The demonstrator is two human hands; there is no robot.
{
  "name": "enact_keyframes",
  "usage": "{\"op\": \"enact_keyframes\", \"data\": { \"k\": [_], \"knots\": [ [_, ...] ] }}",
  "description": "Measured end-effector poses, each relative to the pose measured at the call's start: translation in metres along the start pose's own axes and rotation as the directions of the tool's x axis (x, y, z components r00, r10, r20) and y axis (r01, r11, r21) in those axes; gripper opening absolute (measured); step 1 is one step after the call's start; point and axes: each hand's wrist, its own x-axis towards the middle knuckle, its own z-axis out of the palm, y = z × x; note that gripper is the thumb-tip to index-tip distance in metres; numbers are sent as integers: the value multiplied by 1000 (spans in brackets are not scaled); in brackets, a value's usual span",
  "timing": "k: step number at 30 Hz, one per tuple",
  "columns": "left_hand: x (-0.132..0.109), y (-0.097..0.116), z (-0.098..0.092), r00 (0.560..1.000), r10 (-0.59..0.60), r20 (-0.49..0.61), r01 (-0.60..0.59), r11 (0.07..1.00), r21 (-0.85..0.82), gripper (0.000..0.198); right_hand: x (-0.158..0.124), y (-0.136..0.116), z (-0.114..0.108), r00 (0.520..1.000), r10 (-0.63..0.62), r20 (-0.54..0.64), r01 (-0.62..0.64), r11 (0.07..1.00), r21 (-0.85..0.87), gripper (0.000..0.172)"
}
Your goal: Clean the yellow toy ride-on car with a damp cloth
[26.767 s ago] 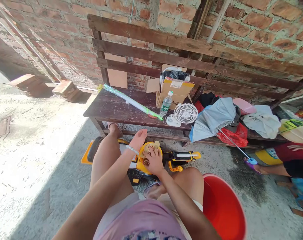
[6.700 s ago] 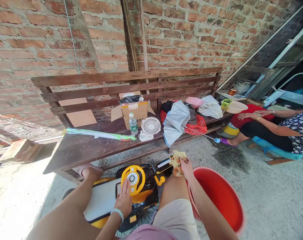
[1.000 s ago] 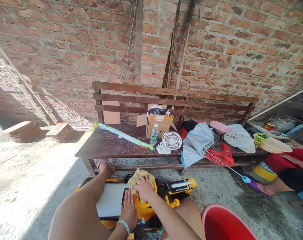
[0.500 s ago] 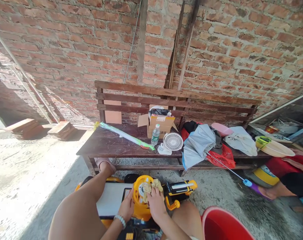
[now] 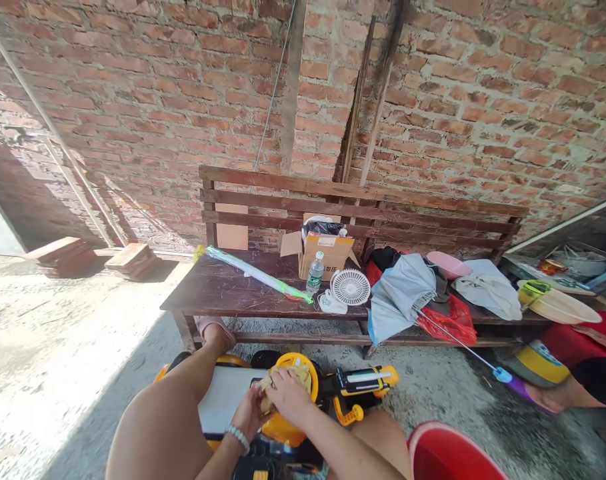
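A yellow toy steering wheel (image 5: pixel 313 381) sits on a yellow, black and white ride-on toy (image 5: pixel 227 397) between my legs. A crumpled tan cloth (image 5: pixel 265 403) lies over the left and upper part of the wheel. My right hand (image 5: pixel 289 397) presses on the cloth from above, its fingers bent round it. Against the wheel's left side, my left hand (image 5: pixel 247 410), with a pale bead bracelet at the wrist, closes on the cloth's lower edge; its fingertips are partly hidden. A yellow-and-black side part (image 5: pixel 365 380) sticks out at the right.
A red bucket (image 5: pixel 453 453) stands close by my right leg. Ahead, a wooden bench (image 5: pixel 207 283) bears a water bottle (image 5: pixel 315 273), a white fan (image 5: pixel 350 287), a cardboard box (image 5: pixel 327 253) and a grey umbrella (image 5: pixel 403 293). Another person's foot (image 5: pixel 547 399) shows at right.
My right hand and the cloth have moved left across the wheel, from its right side to its left. My left hand has shifted from the bare rim onto the cloth. The view has tilted slightly.
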Motion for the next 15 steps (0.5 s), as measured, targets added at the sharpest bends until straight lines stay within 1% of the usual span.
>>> {"op": "enact_keyframes", "data": {
  "k": [2,3,5,7,8,10,13,15],
  "knots": [
    [3,-5,-5,1000,-5,-1,5,1000,-11,51,12,17,-14,991,131,-17,-130,991,11,32],
    [5,-8,-7,1000,6,1,-6,1000,8,54,15,26,-21,976,215,-22,-214,976,26,33],
    [8,-13,-10,999,33,15,-34,997,70,62,18,41,-30,926,377,-32,-375,925,56,35],
    [10,-15,-12,998,48,30,-52,991,123,68,14,49,-31,884,464,-50,-460,885,72,37],
    [11,-16,-12,998,50,39,-55,988,143,69,10,49,-28,876,478,-59,-474,877,73,38],
    [9,-14,-10,997,50,60,-60,983,176,69,-4,41,-15,879,475,-51,-471,879,71,40],
    [5,-7,-7,996,51,79,-65,980,189,66,-33,16,11,882,472,10,-471,877,95,45],
    [3,-2,-5,996,46,75,-59,982,178,63,-54,-1,25,878,474,62,-478,866,144,48]
  ]
}}
